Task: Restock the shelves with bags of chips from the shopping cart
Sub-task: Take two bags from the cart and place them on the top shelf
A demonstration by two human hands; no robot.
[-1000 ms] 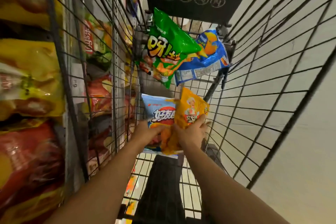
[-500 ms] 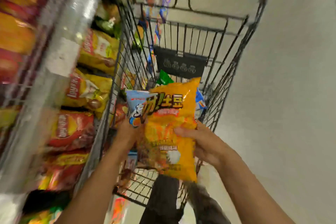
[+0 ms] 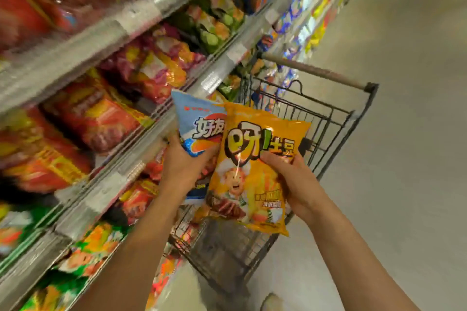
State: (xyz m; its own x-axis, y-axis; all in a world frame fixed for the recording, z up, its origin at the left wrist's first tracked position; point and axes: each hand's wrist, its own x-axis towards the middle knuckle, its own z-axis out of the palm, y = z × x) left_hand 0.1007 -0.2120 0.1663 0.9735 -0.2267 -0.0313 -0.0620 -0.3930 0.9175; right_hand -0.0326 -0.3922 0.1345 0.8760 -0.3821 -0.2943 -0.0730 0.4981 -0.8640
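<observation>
My left hand grips a light blue chip bag from below. My right hand holds an orange-yellow chip bag by its right side, thumb across the front. The orange bag overlaps the blue one. Both bags are lifted above the black wire shopping cart, beside the shelves on the left. The cart's inside is mostly hidden behind the bags.
Several shelf tiers on the left are packed with red, yellow and green chip bags, blurred by motion. The cart's handle bar points away down the aisle. Pale floor spreads to the right. A shoe tip shows at the bottom.
Both hands have lifted the two bags up out of the cart. The view has swung up and left toward the shelves.
</observation>
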